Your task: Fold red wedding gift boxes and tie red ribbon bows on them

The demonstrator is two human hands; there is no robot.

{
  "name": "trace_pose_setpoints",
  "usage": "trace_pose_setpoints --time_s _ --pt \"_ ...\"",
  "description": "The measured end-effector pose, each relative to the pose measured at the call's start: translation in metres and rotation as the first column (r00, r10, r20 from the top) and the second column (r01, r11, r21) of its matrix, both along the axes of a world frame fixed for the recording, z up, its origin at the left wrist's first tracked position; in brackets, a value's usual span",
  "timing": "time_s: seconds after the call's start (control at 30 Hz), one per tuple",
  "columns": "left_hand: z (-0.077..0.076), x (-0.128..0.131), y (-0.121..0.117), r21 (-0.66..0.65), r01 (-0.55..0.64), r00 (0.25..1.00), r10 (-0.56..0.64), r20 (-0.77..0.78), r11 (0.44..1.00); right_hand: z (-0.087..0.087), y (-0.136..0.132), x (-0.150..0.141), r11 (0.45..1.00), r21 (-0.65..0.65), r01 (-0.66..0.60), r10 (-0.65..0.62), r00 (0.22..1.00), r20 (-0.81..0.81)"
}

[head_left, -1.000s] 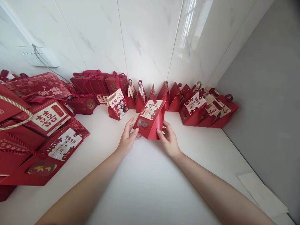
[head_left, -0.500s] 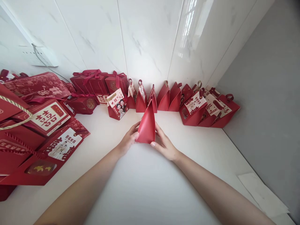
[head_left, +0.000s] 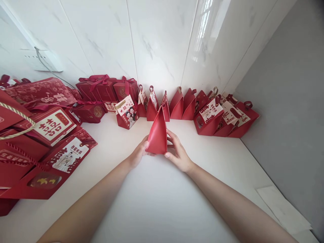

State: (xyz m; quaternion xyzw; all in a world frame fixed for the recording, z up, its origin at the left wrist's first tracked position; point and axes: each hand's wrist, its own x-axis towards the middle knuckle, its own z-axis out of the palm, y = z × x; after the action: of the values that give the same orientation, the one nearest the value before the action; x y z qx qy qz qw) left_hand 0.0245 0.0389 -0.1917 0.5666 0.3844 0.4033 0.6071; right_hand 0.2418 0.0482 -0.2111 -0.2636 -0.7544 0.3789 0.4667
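Note:
A red gift box [head_left: 157, 135] with a pointed top stands between my two hands, its plain triangular side towards me. My left hand [head_left: 138, 153] grips its left edge low down, the fingertips partly hidden behind and beneath it. On the other side, my right hand [head_left: 179, 153] holds the right edge, with the thumb near the bottom corner and the fingers along the side. Just behind, a row of similar red boxes [head_left: 176, 106] lines the wall. A small box with a printed couple on its label [head_left: 128, 113] sits behind my left hand.
Red gift bags and boxes [head_left: 50, 168] are piled on the left of the white table [head_left: 162, 202]. Ribbon-tied boxes [head_left: 97, 89] stand at the back left, labelled boxes [head_left: 225, 118] at the back right. White sheets [head_left: 282, 206] lie by the right edge. A tiled wall [head_left: 157, 40] closes the back.
The red box has shifted slightly left and turned a little in my hands. My left fingers have moved lower around its edge; the surrounding boxes stay where they were.

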Motion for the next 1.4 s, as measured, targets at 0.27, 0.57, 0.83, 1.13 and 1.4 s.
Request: trace_pose_setpoints --time_s 0.27,0.57,0.83,1.13,1.4 --pt "-0.006 -0.002 0.001 0.016 0.021 1.0 -0.021 0.014 1.0 0.006 -0.001 -0.001 0.996 0.039 0.081 -0.08 0.997 -0.019" --pt "-0.005 0.01 -0.001 0.239 -0.083 0.987 0.047 0.152 0.967 0.009 -0.007 -0.005 0.894 0.325 0.31 -0.373 0.915 0.154" --pt "-0.002 0.01 0.001 0.008 -0.359 0.9 0.344 0.269 0.933 0.018 -0.018 -0.009 0.858 0.48 0.18 -0.284 0.946 0.153" --pt "0.001 0.007 0.001 -0.105 -0.226 0.927 0.247 0.282 0.968 0.004 -0.003 -0.002 0.995 0.039 0.091 -0.093 0.994 0.059" --pt "-0.012 0.003 0.001 0.202 -0.15 0.977 0.114 0.182 0.968 0.002 -0.001 -0.008 0.982 -0.117 0.152 -0.159 0.985 -0.06"
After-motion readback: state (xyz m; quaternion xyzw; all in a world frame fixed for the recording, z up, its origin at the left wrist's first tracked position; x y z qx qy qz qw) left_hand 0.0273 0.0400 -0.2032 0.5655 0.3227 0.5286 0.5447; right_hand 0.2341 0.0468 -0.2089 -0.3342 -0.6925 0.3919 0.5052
